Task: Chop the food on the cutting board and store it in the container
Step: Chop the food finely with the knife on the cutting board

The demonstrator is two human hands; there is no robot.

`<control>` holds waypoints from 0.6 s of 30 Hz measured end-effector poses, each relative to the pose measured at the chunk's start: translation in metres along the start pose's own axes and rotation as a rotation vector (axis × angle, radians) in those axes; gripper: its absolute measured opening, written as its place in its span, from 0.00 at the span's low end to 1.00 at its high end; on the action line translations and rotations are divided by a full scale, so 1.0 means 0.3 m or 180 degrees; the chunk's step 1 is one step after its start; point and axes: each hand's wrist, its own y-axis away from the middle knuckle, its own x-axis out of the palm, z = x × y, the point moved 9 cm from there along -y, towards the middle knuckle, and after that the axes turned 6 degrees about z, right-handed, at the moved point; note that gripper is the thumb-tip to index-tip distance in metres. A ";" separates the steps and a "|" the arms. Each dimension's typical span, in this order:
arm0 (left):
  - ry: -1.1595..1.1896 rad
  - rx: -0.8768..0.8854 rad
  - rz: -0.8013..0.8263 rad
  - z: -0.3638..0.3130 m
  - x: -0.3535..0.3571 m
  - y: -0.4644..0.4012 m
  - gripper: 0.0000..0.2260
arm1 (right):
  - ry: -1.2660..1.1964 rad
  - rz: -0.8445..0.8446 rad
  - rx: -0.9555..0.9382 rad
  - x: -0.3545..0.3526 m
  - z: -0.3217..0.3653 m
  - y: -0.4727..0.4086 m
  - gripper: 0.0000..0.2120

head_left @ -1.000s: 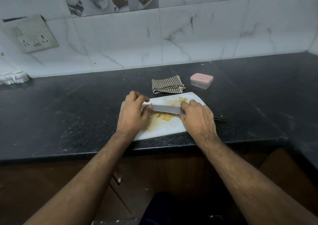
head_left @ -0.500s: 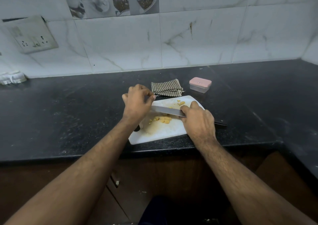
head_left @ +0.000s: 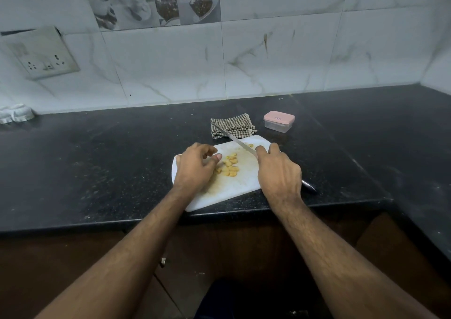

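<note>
The right hand (head_left: 279, 172) has its fingers (head_left: 262, 150) curled round the knife (head_left: 235, 141), whose blade slants over the far edge of the cutting board (head_left: 240, 186). The left hand (head_left: 195, 167) rests there, fingers loosely bent, holding nothing, beside the yellow food pieces (head_left: 229, 166). The closed container (head_left: 279, 121) stands on the worktop (head_left: 97, 162) beyond, near a checked cloth (head_left: 240, 123).

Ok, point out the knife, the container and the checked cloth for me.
knife (head_left: 235, 141), head view, on the middle of the blade.
container (head_left: 279, 118), head view, on its pink lid.
checked cloth (head_left: 238, 124), head view, on its folded top face.
</note>
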 end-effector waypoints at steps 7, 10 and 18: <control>-0.0290 0.0182 -0.0250 -0.012 -0.016 -0.014 0.09 | 0.0231 -0.0115 -0.0261 -0.013 0.028 0.007 0.08; -0.0409 0.0228 -0.0466 -0.018 -0.033 -0.005 0.10 | 0.0209 -0.0156 -0.0363 -0.014 0.039 0.004 0.08; -0.0862 0.0256 -0.0329 -0.034 -0.008 -0.006 0.18 | 0.0174 -0.0227 -0.0608 -0.039 0.063 0.013 0.13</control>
